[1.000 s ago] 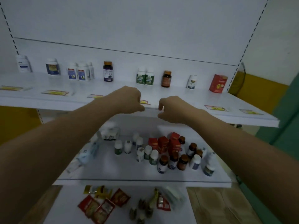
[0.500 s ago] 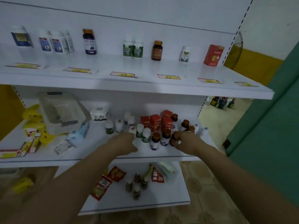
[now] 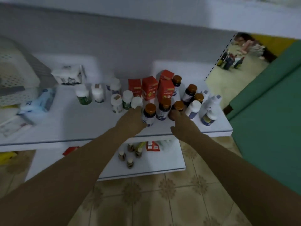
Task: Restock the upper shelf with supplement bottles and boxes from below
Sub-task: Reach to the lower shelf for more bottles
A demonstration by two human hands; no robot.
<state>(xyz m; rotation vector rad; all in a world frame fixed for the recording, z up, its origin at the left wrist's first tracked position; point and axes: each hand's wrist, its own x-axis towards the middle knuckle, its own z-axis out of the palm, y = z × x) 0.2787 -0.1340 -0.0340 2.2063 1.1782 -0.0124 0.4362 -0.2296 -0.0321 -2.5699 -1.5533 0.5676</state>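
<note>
On the middle shelf (image 3: pixel 81 124) stands a cluster of supplement bottles and boxes. My left hand (image 3: pixel 132 123) is wrapped around the left side of a dark bottle with an orange cap (image 3: pixel 149 114) at the front of the cluster. My right hand (image 3: pixel 183 124) rests its fingertips on a brown orange-capped bottle (image 3: pixel 178 106), with the thumb spread away from it. Three red boxes (image 3: pixel 149 88) stand just behind. White-capped bottles (image 3: pixel 97 95) stand to the left. Only the edge of the upper shelf (image 3: pixel 228 17) shows at the top.
A white perforated basket (image 3: pixel 14 79) and a blue packet (image 3: pixel 44 100) sit at the shelf's left. White bottles (image 3: pixel 210 110) crowd the right end. The lower shelf (image 3: pixel 154 167) holds small bottles and red sachets. A green panel (image 3: pixel 268 111) stands at the right over tiled floor.
My hands dropped from the upper shelf's edge to the bottles on the middle shelf, and my view tilted down and moved closer. The upper shelf's contents have left the view.
</note>
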